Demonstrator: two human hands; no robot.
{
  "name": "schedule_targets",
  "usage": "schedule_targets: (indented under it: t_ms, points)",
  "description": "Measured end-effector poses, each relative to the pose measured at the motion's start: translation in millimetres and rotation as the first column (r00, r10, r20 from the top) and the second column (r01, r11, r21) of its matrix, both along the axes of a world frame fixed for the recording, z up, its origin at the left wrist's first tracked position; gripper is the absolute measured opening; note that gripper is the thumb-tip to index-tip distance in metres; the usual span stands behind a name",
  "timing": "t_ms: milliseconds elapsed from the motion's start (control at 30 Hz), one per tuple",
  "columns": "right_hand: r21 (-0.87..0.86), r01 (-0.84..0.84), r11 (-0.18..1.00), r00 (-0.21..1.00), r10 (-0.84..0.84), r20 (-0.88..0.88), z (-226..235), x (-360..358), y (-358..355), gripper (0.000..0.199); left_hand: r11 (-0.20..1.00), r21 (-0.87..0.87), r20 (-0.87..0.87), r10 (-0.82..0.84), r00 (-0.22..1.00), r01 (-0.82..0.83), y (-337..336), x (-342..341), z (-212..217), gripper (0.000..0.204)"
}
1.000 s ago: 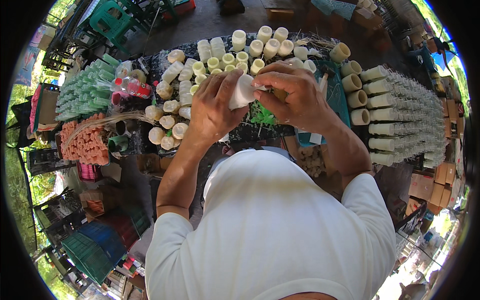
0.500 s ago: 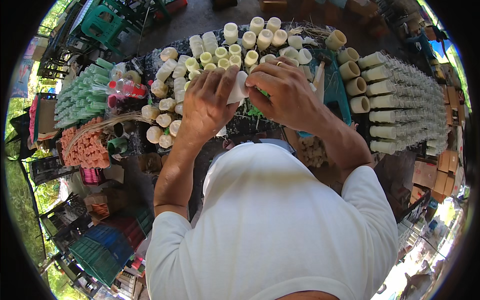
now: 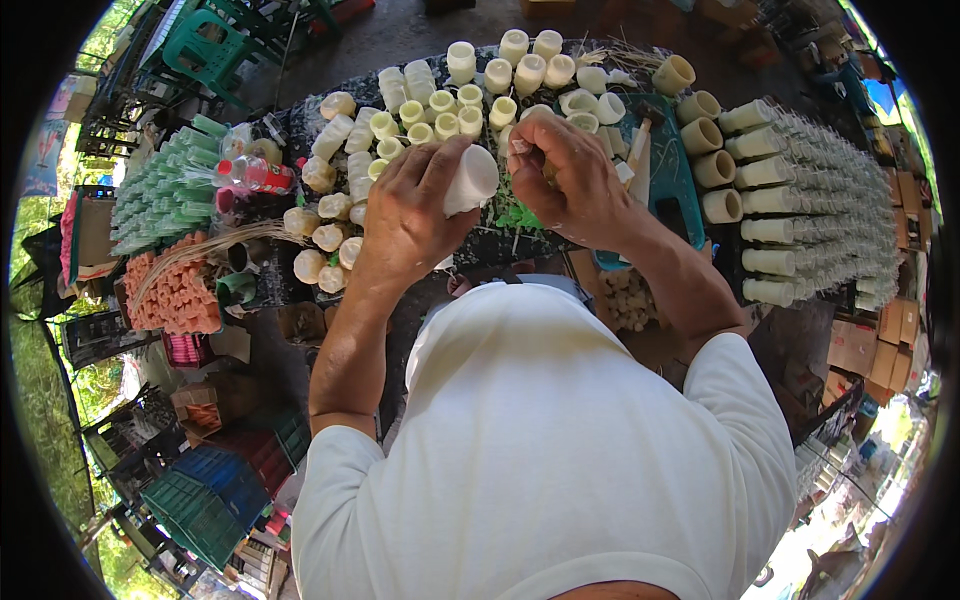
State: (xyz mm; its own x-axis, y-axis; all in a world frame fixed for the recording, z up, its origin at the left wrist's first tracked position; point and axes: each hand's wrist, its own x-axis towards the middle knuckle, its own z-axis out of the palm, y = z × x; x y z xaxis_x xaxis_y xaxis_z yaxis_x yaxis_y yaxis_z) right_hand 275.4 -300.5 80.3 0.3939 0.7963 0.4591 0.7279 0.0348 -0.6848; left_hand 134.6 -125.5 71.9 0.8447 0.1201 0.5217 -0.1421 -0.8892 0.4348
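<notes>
We see left fingers [image 3: 437,165] gripping a white cylinder [image 3: 477,180]; right fingers [image 3: 546,136] curled just beside it, any pinch unclear to us; pale-yellow cups [image 3: 442,103] stand beyond them.

a plain white shirt [image 3: 570,430] with short sleeves [image 3: 335,480] and rounded neckband [image 3: 610,572].
</notes>
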Motion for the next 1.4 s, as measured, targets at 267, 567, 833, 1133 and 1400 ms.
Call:
schedule_targets:
  t_ms: [267,567,833,1133,1400]
  points:
    - [0.036,-0.06,0.998,0.998,0.06,-0.001,3,-6,1,0.029,0.998,0.035,-0.05,-0.049,0.998,0.051,1,0,2,0.069]
    - [0.013,-0.038,0.999,0.993,0.036,0.112,11,-7,3,0.029,0.996,0.063,-0.039,-0.061,0.997,0.064,-1,2,-1,0.069]
    - [0.027,-0.077,0.997,0.988,0.072,0.137,1,-9,6,0.029,0.995,0.084,-0.019,-0.05,0.999,0.052,-3,5,-2,0.062]
    - [-0.034,0.007,0.999,0.998,-0.009,-0.057,9,9,-9,0.031,0.999,0.025,-0.055,-0.026,0.998,0.027,-3,5,-1,0.065]
    - [-0.017,0.242,0.97,0.961,-0.242,-0.137,1,54,-36,0.029,0.991,0.019,-0.255,0.136,0.957,-0.136,21,-8,-40,0.064]
